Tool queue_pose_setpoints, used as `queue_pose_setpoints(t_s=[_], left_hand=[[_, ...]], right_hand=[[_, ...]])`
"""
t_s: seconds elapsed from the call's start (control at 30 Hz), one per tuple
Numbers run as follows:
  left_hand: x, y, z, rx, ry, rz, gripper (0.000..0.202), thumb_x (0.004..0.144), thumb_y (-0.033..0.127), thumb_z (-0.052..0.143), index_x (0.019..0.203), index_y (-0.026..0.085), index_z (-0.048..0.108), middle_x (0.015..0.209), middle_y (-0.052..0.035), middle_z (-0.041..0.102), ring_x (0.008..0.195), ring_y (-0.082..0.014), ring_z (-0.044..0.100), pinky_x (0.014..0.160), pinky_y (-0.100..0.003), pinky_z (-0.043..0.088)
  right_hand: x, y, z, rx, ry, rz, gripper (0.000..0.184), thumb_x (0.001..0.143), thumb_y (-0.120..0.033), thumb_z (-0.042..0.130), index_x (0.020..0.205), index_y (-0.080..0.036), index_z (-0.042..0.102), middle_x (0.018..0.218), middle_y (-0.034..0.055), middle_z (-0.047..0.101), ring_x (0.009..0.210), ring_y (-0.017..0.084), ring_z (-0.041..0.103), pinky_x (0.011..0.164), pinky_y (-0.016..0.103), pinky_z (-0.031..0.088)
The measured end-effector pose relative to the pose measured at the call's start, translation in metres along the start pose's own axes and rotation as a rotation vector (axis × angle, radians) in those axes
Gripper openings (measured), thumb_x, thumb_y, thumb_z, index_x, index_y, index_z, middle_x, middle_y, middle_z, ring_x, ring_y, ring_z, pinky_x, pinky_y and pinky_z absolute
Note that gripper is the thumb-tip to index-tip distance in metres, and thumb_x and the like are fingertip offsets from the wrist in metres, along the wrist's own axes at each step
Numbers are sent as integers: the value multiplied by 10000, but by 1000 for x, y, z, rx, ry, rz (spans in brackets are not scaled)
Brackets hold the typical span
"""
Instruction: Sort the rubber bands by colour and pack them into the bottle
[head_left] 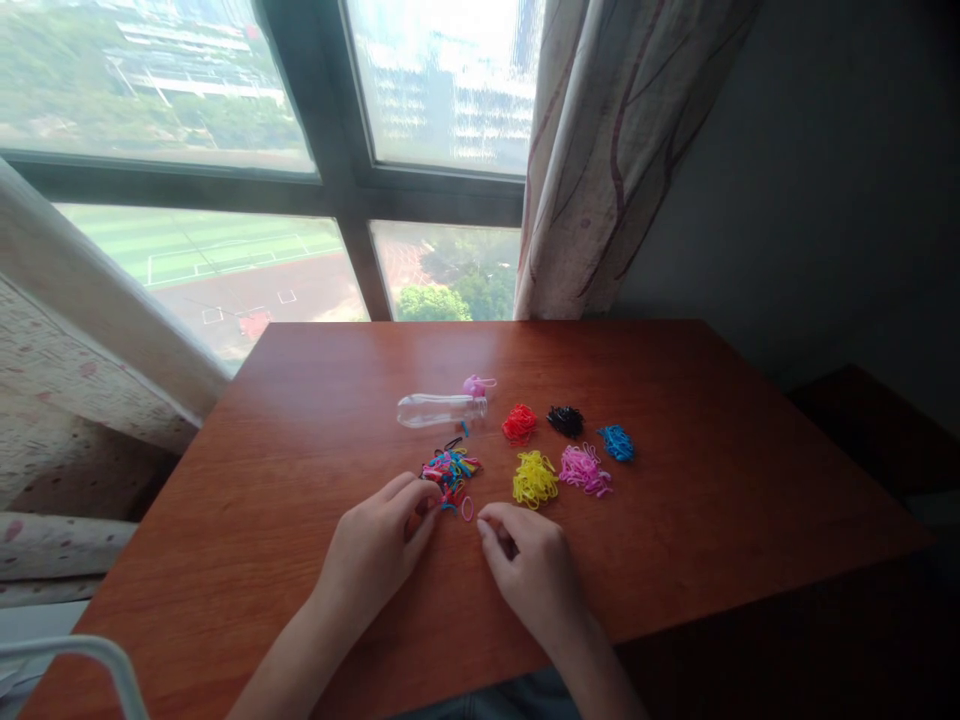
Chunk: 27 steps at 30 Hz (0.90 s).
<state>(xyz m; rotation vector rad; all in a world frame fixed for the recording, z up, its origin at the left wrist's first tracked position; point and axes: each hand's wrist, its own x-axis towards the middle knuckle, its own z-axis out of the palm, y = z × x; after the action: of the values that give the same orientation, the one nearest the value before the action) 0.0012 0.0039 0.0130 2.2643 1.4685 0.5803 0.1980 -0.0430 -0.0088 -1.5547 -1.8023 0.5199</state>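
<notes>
My left hand (pixel 382 530) is at the near left edge of a mixed pile of coloured rubber bands (pixel 452 464), its thumb and forefinger drawn together by a few red and blue bands. What sits between those fingertips is too small to tell. To the right, my right hand (pixel 532 560) has its thumb and forefinger pinched; anything inside the pinch is hidden. A single pink rubber band (pixel 468 508) lies on the table between the two hands. Sorted piles lie farther right: yellow bands (pixel 535 480), pink bands (pixel 585 470), red bands (pixel 519 424), black bands (pixel 565 421) and blue bands (pixel 616 442).
A clear plastic bottle (pixel 435 410) lies on its side behind the mixed pile, with a pink lid-like piece (pixel 475 385) beyond its neck. The brown wooden table (pixel 720 520) reaches the window (pixel 352 190). At lower left is a white curved tube (pixel 97 650).
</notes>
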Motion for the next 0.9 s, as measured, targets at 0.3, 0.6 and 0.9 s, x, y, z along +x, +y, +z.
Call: queue_pose_setpoints(t_s=[0.3, 0.6, 0.9], left_hand=[[-3, -2, 2, -82, 27, 30, 143, 914, 246, 513, 937, 221, 652, 784, 10, 622, 643, -110, 550, 614, -209, 429], [-3, -1, 5, -127, -6, 63, 149, 885, 188, 516, 941, 222, 649, 852, 0, 642, 670, -110, 580, 646, -204, 454], [-3, 1, 1, -174, 39, 88, 131, 907, 192, 518, 906, 210, 647, 784, 11, 602, 637, -101, 540, 610, -195, 428]], right_hand=[[6, -4, -1, -28, -3, -22, 155, 912, -173, 536, 917, -225, 681, 743, 0, 695, 656, 151, 636, 642, 227, 411], [20, -13, 10, 12, -53, -34, 180, 919, -215, 558, 1056, -223, 675, 744, 3, 691, 678, 162, 641, 660, 232, 420], [22, -14, 9, -115, -99, -21, 144, 905, -199, 565, 1003, -227, 668, 731, 0, 685, 666, 165, 629, 628, 244, 368]])
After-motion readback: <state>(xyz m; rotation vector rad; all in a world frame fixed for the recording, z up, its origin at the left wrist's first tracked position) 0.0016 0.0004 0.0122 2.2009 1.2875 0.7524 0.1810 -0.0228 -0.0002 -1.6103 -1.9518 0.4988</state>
